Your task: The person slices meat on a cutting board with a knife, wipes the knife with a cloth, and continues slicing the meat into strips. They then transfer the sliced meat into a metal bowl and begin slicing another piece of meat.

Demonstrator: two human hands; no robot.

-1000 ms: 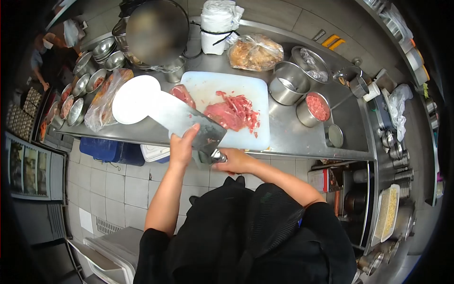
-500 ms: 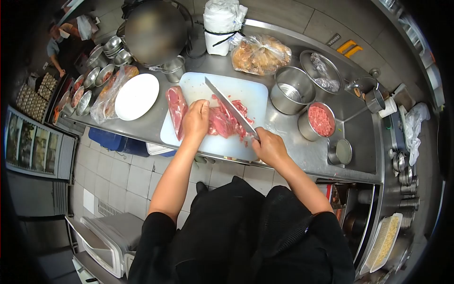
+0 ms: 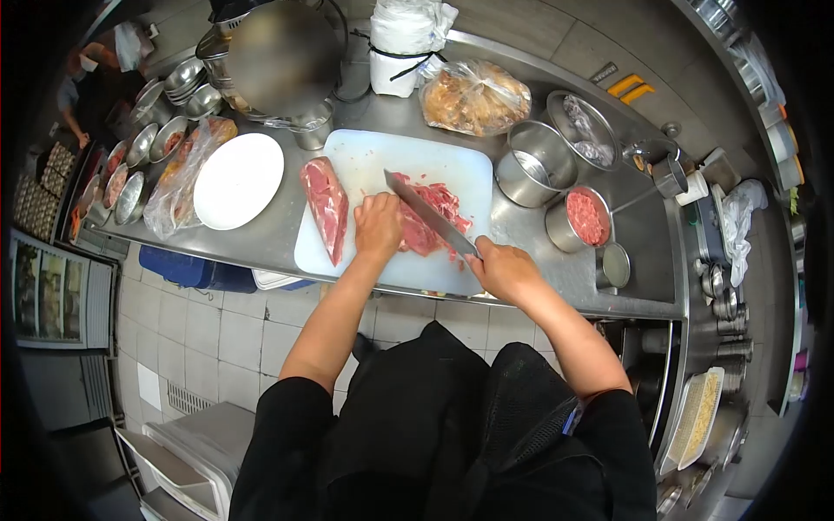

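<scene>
My right hand (image 3: 506, 271) is closed round the handle of a large kitchen knife (image 3: 432, 214), whose blade lies slantwise across the meat with its tip pointing up and left. With bent fingers, my left hand (image 3: 380, 227) holds down a piece of raw meat (image 3: 420, 236) just left of the blade and covers part of it. Thin cut strips of meat (image 3: 445, 199) lie to the blade's right. A larger whole piece of meat (image 3: 326, 208) rests at the left of the white cutting board (image 3: 365, 154), apart from my left hand.
Left of the board are a white plate (image 3: 239, 181), a plastic bag (image 3: 178, 195) and several metal bowls. On the right stand a pot of cut meat (image 3: 587, 217), an empty-looking pot (image 3: 535, 165) and a sink (image 3: 651, 252). A bag of brown food (image 3: 476, 97) lies behind. Another person is far left.
My left hand has shifted right along the meat, nearer the blade, and its fingers are more bent. The knife tip has dropped a little toward the board. The camera view has shifted slightly.
</scene>
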